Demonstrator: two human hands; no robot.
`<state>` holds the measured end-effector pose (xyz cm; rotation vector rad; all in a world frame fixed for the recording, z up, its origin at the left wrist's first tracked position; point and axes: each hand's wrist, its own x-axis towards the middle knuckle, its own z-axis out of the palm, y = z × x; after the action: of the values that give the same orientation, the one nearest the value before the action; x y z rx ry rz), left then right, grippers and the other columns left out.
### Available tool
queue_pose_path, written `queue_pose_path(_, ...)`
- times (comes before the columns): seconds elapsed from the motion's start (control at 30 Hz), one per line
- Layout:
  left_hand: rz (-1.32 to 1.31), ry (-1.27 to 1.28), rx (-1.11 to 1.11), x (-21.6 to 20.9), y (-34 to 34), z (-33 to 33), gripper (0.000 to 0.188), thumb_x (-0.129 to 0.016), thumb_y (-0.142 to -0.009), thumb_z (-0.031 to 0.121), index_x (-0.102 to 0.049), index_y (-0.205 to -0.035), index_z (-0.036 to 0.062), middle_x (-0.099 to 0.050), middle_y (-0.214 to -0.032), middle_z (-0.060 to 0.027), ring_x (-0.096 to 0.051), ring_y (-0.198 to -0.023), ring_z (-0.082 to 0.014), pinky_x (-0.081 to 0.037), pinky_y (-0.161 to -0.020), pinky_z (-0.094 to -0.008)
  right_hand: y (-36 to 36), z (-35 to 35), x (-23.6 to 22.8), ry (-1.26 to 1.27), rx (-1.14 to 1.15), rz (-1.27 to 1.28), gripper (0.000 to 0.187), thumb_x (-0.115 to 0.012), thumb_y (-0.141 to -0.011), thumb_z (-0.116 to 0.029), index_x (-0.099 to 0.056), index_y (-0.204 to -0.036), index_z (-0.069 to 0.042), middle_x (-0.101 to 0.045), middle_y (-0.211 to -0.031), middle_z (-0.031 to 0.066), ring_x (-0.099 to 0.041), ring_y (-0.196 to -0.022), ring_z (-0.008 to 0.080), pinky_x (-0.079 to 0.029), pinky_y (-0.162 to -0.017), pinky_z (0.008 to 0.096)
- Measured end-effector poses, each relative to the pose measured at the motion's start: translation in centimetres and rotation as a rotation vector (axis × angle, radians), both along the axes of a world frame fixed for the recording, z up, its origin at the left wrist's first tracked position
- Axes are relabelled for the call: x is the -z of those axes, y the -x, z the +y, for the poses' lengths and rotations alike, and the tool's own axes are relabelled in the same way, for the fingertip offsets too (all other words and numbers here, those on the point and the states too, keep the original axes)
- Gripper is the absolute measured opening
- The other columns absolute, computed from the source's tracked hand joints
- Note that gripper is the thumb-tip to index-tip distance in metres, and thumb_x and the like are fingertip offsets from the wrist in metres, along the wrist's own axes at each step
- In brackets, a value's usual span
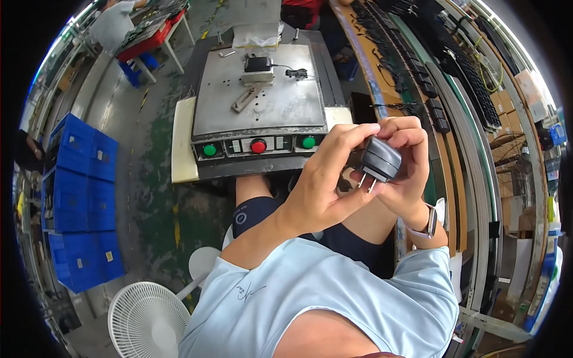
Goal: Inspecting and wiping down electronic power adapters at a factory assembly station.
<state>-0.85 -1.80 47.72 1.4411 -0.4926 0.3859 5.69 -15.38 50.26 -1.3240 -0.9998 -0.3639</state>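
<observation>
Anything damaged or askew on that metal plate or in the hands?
No damage visible on the black plug adapter. On the metal plate, the slotted bar sits askew, slanted to the plate's edges, though possibly deliberately.

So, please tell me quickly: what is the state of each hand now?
Left hand: closed, holding the black two-prong plug.
Right hand: closed too, holding the same plug.

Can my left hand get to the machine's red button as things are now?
Likely yes: the red button sits uncovered between two green buttons, left of your left hand, with nothing visible in between. That hand holds a black two-prong power adapter, though.
</observation>
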Motion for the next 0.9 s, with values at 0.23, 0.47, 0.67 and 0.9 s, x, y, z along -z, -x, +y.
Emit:
queue_pose_path(0.23,-0.152,-0.030,-0.112,1.5,-0.2,1.3,0.052,-0.069,-0.087,0.030,-0.053,-0.126,-0.0011,-0.051,-0.124,-0.0142,-0.056,-0.104,-0.0233,-0.050,-0.088,-0.0314,-0.1,-0.7,0.7,0.199,-0.055,0.021,0.048,-0.088,-0.060,-0.005,-0.058,-0.097,0.000,-0.058,-0.097,0.0106,-0.057,-0.093,0.0222,-0.050,-0.083,0.0320)
queue_pose_path(0.47,-0.377,-0.177,-0.255,1.8,-0.2,1.2,0.052,-0.068,-0.088,0.038,-0.058,-0.121,-0.0015,-0.053,-0.120,-0.0141,-0.056,-0.105,-0.0238,-0.050,-0.089,-0.0338,-0.8,-1.9,0.7,0.248,-0.103,-0.153,0.051,-0.089,-0.059,-0.004,-0.059,-0.100,0.001,-0.061,-0.095,0.0111,-0.058,-0.089,0.0218,-0.051,-0.084,0.0326)
queue_pose_path(0.67,-0.190,-0.003,-0.262,1.3,0.6,0.7,0.053,-0.064,-0.090,0.044,-0.060,-0.117,-0.0011,-0.056,-0.114,-0.0140,-0.057,-0.100,-0.0245,-0.050,-0.087,-0.0346,-0.8,-0.3,0.6,0.102,-0.272,0.092,0.049,-0.087,-0.064,-0.008,-0.058,-0.103,0.001,-0.063,-0.092,0.0111,-0.058,-0.083,0.0203,-0.053,-0.081,0.0334)
queue_pose_path(0.9,-0.199,0.087,-0.261,-0.3,1.5,2.3,0.044,-0.059,-0.094,0.043,-0.067,-0.102,0.0002,-0.059,-0.104,-0.0132,-0.057,-0.090,-0.0233,-0.048,-0.081,-0.0324,3.2,1.9,0.5,-0.233,-0.312,1.276,0.044,-0.069,-0.090,-0.044,-0.056,-0.107,-0.005,-0.058,-0.084,0.0067,-0.054,-0.075,0.0163,-0.052,-0.073,0.0284)
